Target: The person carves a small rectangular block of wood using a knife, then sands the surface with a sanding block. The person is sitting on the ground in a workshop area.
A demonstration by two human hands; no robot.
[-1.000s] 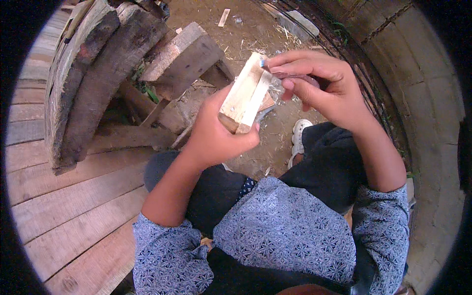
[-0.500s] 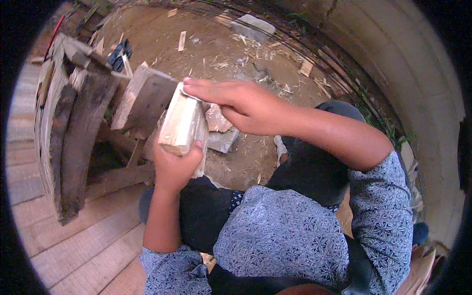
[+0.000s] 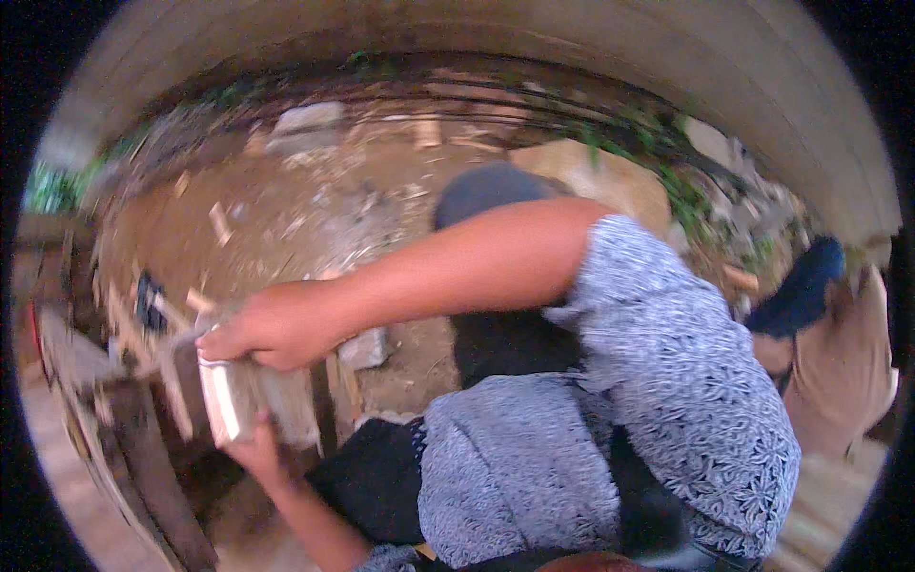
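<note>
A pale, squared wooden block (image 3: 221, 405) stands out toward the left, beside dark rough timber. My left hand (image 3: 259, 450) grips it from the near side, thumb up along its face. Over the far end of the block lies my right hand (image 3: 276, 324), its fingers closed together and pressed down. Under those fingers shows the edge of a thin pale sheet (image 3: 212, 362), which may be sandpaper. Motion blur hides its detail. My right forearm reaches across from the right.
A rough wooden stand (image 3: 157, 458) is at the left. Wood chips and a grey stone block (image 3: 310, 119) lie on the earth ground. Further off are a large tan stone (image 3: 591, 176) and a curving wall (image 3: 457, 33). At the right is part of a person in tan clothing (image 3: 843, 362).
My view has swung to the right, so hands and block now appear further left. Both hands still hold on. The person at the right shows more.
</note>
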